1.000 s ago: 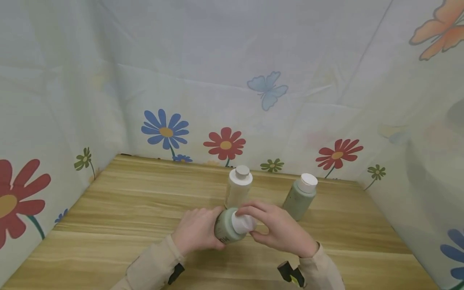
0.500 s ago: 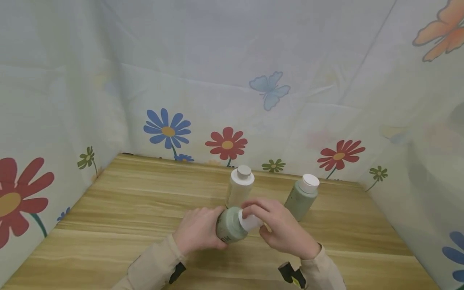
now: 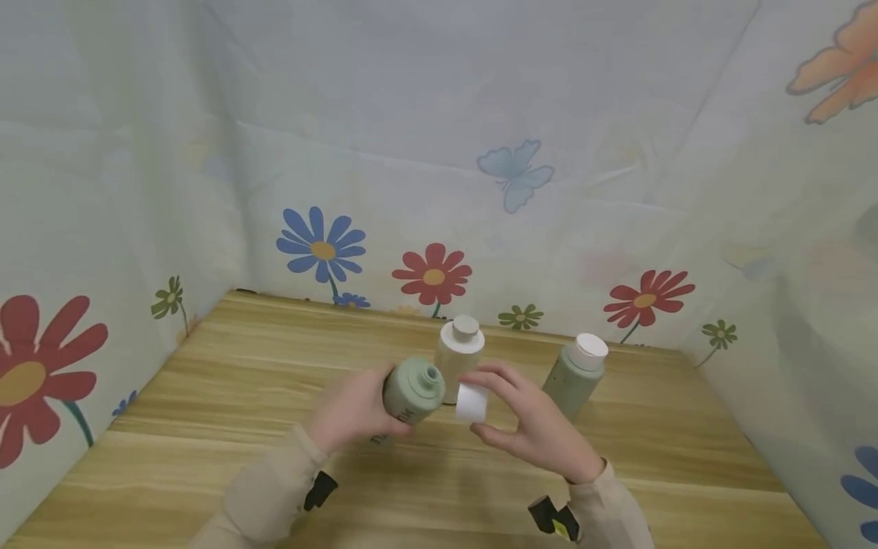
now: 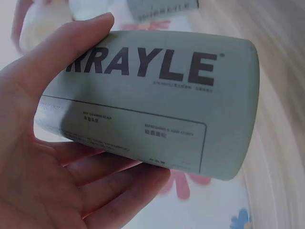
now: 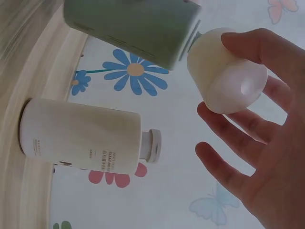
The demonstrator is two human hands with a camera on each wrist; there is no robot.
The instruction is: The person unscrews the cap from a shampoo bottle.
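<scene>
My left hand (image 3: 353, 410) grips a green bottle (image 3: 411, 396) around its body and tilts it, so its uncapped neck points up and to the right. Dark lettering runs along the bottle's side in the left wrist view. Between thumb and fingertips, my right hand (image 3: 538, 423) pinches a white cap (image 3: 472, 402) just right of the neck, apart from it. Behind the hands stands a white bottle (image 3: 461, 352) with a smaller cap. To the right, a second green bottle (image 3: 575, 374) with a white cap stands upright, its lower part partly covered by the right hand.
A wooden table (image 3: 274, 343) carries the bottles. Its back edge meets a pale cloth wall (image 3: 384, 183) printed with flowers and butterflies, and similar cloth closes the left and right sides. Black straps show at both sleeves.
The white cap has come off the green bottle and is now apart in the right hand. My left hand has lifted the bottle slightly up and to the left.
</scene>
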